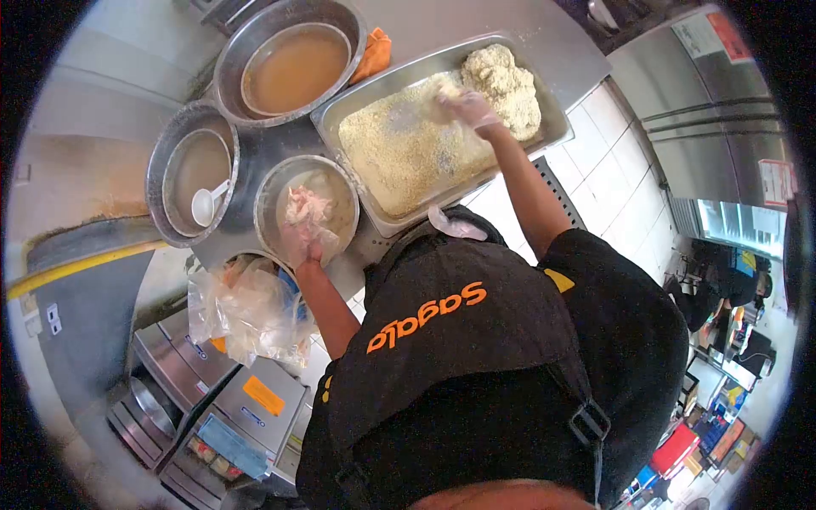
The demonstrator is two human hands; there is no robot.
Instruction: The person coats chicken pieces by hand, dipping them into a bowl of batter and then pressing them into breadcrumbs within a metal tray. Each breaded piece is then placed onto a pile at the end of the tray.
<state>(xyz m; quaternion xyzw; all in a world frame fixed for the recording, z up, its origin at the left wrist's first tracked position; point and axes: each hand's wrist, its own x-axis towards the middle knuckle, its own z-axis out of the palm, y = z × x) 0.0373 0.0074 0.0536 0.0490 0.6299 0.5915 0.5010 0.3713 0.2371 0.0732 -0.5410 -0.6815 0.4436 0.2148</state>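
Observation:
My left hand [304, 244], in a clear glove, is closed around the lower end of some raw pink meat [308, 206]. That meat is over a round metal bowl [265, 189] with cloudy liquid inside. My right hand [473, 112], also gloved, reaches over a long metal tray [398, 223] spread with pale yellow crumbs [382, 157]. Its fingers are curled at a pale crumbly patch, slightly blurred, and I cannot tell what is in them. Just beyond that hand, a heap of crumb-coated pieces [506, 89] fills the tray's far right end.
Two larger metal basins stand behind on the left: one with brownish liquid [299, 70], the other with a white ladle [206, 204]. An orange cloth [372, 56] lies by the tray. Plastic bags [251, 310] hang left of my left forearm. Steel refrigerator doors [710, 102] stand at right.

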